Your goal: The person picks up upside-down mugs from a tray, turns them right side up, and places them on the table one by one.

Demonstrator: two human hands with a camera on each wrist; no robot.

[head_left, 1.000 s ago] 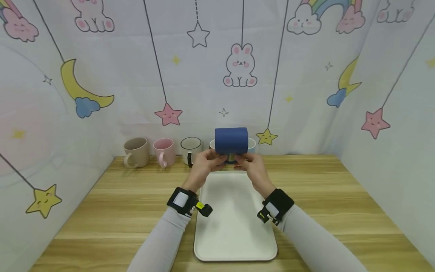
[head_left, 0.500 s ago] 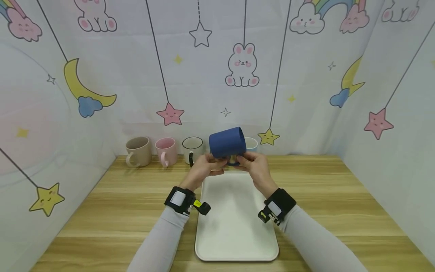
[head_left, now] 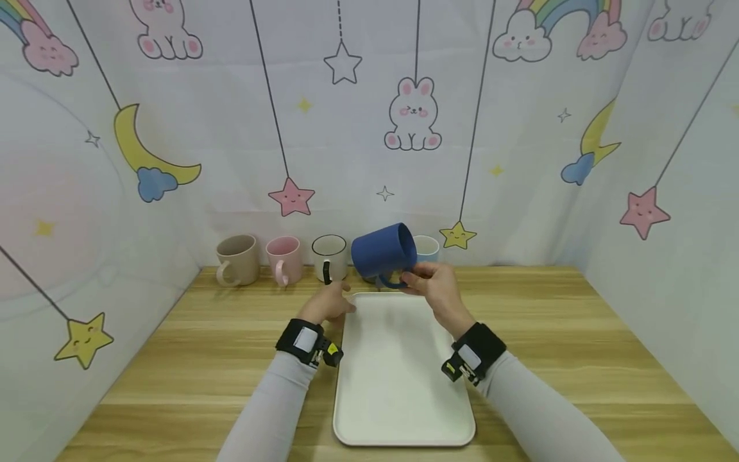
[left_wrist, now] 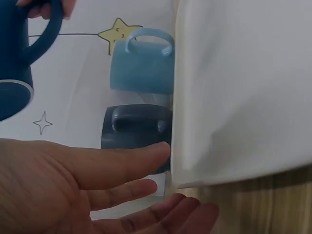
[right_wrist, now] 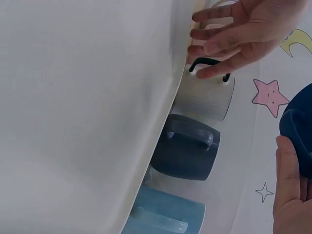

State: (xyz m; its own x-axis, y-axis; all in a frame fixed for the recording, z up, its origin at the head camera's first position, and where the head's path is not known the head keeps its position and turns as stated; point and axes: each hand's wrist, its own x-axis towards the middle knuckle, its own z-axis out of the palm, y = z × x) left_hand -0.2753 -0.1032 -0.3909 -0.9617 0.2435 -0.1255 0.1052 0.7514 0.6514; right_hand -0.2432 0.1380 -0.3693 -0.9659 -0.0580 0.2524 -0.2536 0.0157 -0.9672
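Note:
A dark blue mug hangs tilted above the tray's far edge, its mouth facing right. My right hand holds it by the handle, thumb and fingers pinching there. My left hand is off the mug, beside the far left corner of the white tray. In the left wrist view its fingers are loosely extended with nothing in them; whether they touch the tray I cannot tell. Behind the held mug stands a dark grey mug, mostly hidden in the head view.
Along the back wall stand a beige mug, a pink mug, a white mug with black rim and handle, and a light blue mug. The wooden table meets patterned cloth walls at the back and sides.
Both hands held the blue mug earlier. It has turned from level, with its mouth now swung right, and sunk slightly. My left hand has let go and moved down and left.

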